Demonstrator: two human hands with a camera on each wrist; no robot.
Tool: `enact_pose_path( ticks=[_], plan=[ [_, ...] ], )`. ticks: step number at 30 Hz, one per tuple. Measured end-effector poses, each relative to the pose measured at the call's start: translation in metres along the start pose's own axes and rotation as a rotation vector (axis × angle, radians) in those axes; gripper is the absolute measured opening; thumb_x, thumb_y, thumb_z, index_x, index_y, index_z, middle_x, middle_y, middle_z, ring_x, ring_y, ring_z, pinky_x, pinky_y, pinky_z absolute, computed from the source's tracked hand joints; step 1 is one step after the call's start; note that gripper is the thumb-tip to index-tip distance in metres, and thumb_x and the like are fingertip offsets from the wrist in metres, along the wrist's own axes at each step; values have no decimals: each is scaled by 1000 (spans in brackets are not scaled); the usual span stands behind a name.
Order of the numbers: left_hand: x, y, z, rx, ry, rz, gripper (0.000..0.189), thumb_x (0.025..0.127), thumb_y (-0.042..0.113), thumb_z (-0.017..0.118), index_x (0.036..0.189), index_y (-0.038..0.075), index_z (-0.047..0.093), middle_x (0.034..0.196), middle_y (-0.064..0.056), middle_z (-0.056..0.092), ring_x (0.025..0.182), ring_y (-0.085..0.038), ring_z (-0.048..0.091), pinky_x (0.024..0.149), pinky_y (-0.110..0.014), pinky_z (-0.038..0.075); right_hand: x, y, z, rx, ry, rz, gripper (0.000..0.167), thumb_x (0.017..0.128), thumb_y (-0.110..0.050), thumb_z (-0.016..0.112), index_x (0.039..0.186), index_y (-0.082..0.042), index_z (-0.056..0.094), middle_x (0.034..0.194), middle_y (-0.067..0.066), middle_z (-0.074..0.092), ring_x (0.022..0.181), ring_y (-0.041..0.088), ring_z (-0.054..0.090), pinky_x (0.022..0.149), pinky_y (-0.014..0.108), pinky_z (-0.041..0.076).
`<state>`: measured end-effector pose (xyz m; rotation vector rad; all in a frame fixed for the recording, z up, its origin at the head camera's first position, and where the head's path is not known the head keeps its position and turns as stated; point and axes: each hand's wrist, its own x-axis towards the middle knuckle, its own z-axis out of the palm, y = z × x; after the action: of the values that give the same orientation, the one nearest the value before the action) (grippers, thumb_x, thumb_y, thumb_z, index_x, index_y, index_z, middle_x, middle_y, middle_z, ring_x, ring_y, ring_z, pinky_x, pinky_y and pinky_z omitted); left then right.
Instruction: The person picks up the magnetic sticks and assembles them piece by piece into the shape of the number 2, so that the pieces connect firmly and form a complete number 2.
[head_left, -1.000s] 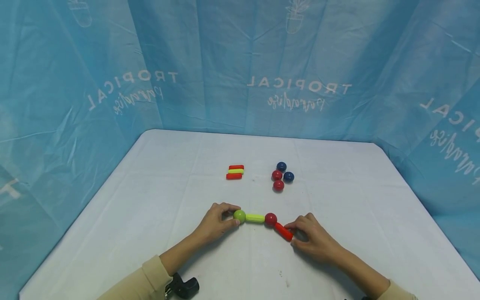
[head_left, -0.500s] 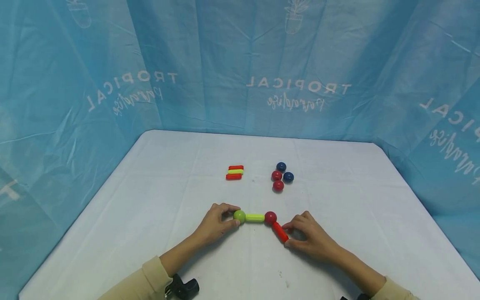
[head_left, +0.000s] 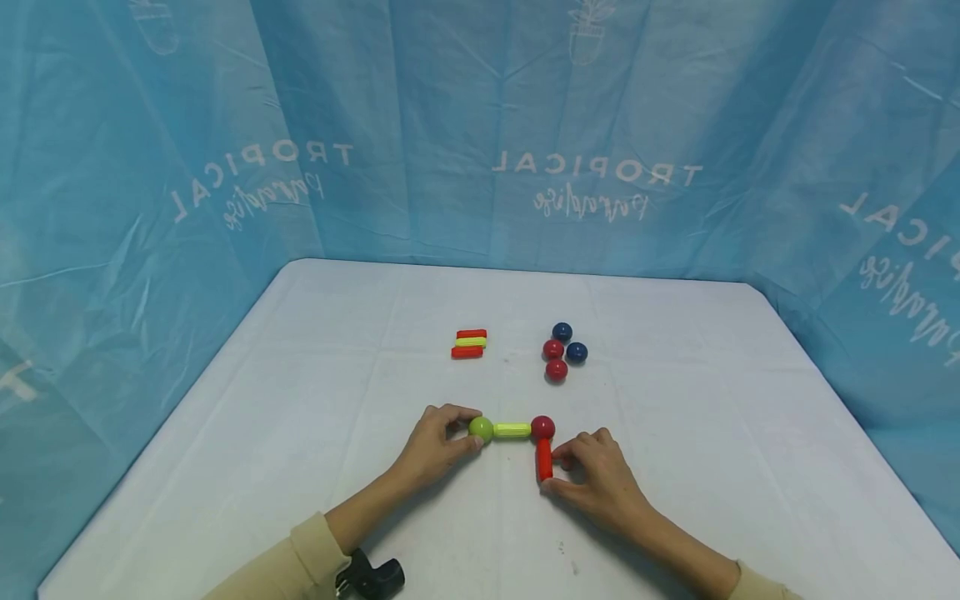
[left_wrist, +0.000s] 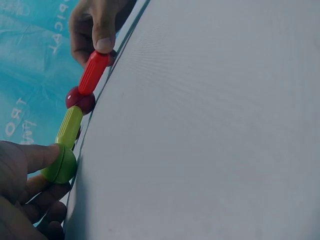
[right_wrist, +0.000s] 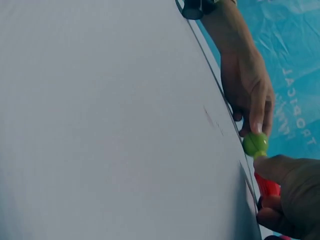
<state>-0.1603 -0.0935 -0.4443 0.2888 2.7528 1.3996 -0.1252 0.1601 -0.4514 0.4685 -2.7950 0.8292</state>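
Observation:
In the head view my left hand [head_left: 437,443] pinches a green ball [head_left: 482,429] between thumb and fingers. A ridged yellow-green rod [head_left: 512,431] runs from that ball to a dark red ball [head_left: 543,427]. From the red ball a red rod [head_left: 544,460] points toward me, making a right-angled corner. My right hand [head_left: 596,479] grips this red rod near its lower end. The left wrist view shows the same chain end to end, with the red rod [left_wrist: 93,73] at the top and the green ball [left_wrist: 60,165] in the near fingers.
Behind the chain on the white table [head_left: 337,375], two red rods and a yellow-green rod [head_left: 471,342] lie side by side. To their right sits a cluster of two blue balls and two red balls [head_left: 556,370]. A blue printed curtain [head_left: 450,167] surrounds the table.
My right hand has moved left, swinging the red rod from a slant to pointing straight toward me. The left hand keeps its hold on the green ball, nearly in place.

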Motion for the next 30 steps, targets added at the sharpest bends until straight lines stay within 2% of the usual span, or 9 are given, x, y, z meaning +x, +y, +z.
enact_pose_path(
  ticks=[12, 18, 23, 30],
  plan=[
    [1, -1, 1, 12, 13, 4, 32, 81, 18, 71, 113, 14, 66, 102, 1, 64, 92, -14, 47, 76, -26, 38, -1, -3, 1, -60, -7, 26, 39, 62, -33, 87, 93, -20, 68, 77, -13, 55, 83, 4, 38, 73, 24, 37],
    [2, -2, 1, 10, 12, 17, 31, 81, 19, 71, 112, 13, 67, 102, -1, 64, 91, -14, 47, 75, -27, 37, 3, 5, -10, -6, 3, 14, 37, 66, -31, 85, 97, -18, 69, 79, -11, 56, 84, 7, 41, 72, 24, 39],
    [2, -2, 0, 11, 4, 18, 32, 82, 20, 71, 113, 12, 66, 103, -2, 64, 92, -15, 47, 76, -27, 37, 18, 17, -20, 56, 23, 40, 35, 74, -33, 79, 102, -15, 69, 85, -7, 60, 87, 14, 47, 72, 26, 42],
    [2, -2, 0, -1, 9, 13, 32, 81, 19, 72, 112, 13, 67, 102, -1, 64, 92, -15, 47, 76, -28, 37, 56, 35, -20, 67, 28, 153, 43, 80, -35, 73, 114, -10, 65, 99, 4, 64, 98, 20, 49, 79, 34, 45]
  ],
)
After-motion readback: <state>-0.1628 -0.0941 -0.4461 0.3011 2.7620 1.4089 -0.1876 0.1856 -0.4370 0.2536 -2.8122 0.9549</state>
